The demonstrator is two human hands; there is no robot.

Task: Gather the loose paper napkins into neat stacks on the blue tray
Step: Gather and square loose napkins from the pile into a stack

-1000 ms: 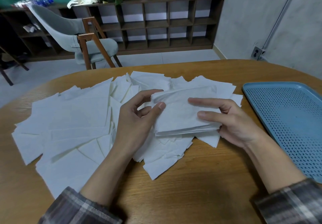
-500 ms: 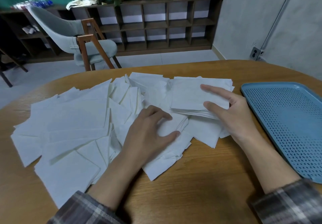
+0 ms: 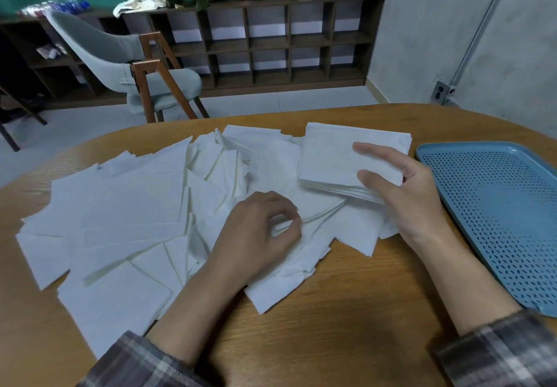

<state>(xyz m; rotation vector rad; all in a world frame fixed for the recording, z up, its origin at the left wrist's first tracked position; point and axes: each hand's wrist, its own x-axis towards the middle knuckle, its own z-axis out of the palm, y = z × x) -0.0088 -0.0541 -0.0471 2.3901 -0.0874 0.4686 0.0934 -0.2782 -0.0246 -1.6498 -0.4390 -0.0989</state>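
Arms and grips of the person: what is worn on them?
Both arms wear plaid sleeves in grey and pale checks: left sleeve and right sleeve. Left grip and right grip show no glove, ring or watch.

Left grip [image 3: 261, 231] pinching (right grip [image 3: 405, 197] clasping).

Rounded wooden table [image 3: 346, 341]. White napkins [image 3: 120, 221] lie spread in overlapping layers, under the left hand [image 3: 259, 236] and out to its left. Blue perforated tray [image 3: 497, 206] lies flat just right of the right hand [image 3: 413, 200].
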